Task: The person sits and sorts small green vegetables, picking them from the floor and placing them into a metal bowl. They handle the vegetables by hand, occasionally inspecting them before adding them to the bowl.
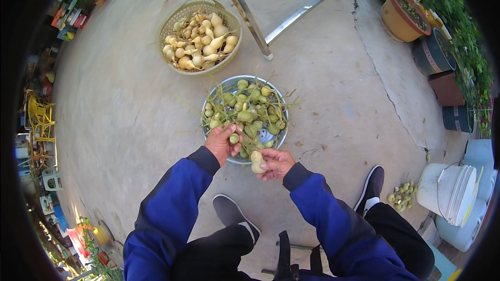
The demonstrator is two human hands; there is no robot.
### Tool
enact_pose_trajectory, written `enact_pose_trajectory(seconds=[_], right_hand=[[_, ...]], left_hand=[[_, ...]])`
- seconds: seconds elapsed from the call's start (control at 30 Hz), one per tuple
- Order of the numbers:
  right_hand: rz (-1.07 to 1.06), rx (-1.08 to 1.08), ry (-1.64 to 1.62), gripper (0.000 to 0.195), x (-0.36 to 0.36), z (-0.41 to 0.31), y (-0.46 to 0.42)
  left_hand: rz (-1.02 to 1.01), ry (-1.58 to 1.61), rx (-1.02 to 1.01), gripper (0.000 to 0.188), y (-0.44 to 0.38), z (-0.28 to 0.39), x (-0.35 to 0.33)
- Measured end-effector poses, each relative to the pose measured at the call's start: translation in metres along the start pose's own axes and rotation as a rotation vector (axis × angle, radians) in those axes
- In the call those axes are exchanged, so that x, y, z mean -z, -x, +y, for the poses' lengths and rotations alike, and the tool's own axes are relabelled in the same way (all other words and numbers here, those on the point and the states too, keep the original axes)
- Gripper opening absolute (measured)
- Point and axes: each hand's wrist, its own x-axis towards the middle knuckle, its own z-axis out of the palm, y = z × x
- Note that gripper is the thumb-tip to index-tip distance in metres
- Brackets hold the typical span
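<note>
My left hand (222,143) is over the near left rim of a round metal basin (286,119), closed around a small green gourd (234,138). Pinched in my right hand (278,162) is a pale bottle gourd (257,162), just beyond the basin's near edge. Green gourds (246,116) with stems and dry tendrils fill most of the basin, and part of its perforated bottom shows. Farther away stands a woven basket (163,31) heaped with pale, peeled-looking gourds (203,41).
Metal frame legs (250,19) rise beside the basket. On the right, several small gourds (402,196) lie on the concrete floor near a white bucket (441,191). Potted plants (406,15) line the right side; a yellow chair (39,117) stands far left. My shoes (234,212) flank the near floor.
</note>
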Motion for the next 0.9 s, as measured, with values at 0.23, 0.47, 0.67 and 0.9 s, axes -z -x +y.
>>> enact_pose_trajectory(seconds=[0.23, 0.47, 0.67, 0.9], right_hand=[[-0.099, 0.021, -0.340, 0.032, -0.023, 0.005, 0.028], [-0.270, -0.121, -0.509, 0.034, -0.007, 0.001, 0.043], [-0.255, 0.031, -0.547, 0.032, 0.002, -0.020, 0.057], [-0.229, 0.269, -0.603, 0.042, 0.039, -0.038, 0.080]], left_hand=[[0.018, -0.151, 0.045, 0.024, 0.007, 0.023, -0.014], [-0.175, -0.560, 0.160, 0.033, 0.017, 0.060, -0.012], [-0.112, -1.808, -0.620, 0.021, 0.023, 0.073, 0.013], [0.341, -1.427, -0.557, 0.022, 0.023, 0.088, -0.008]])
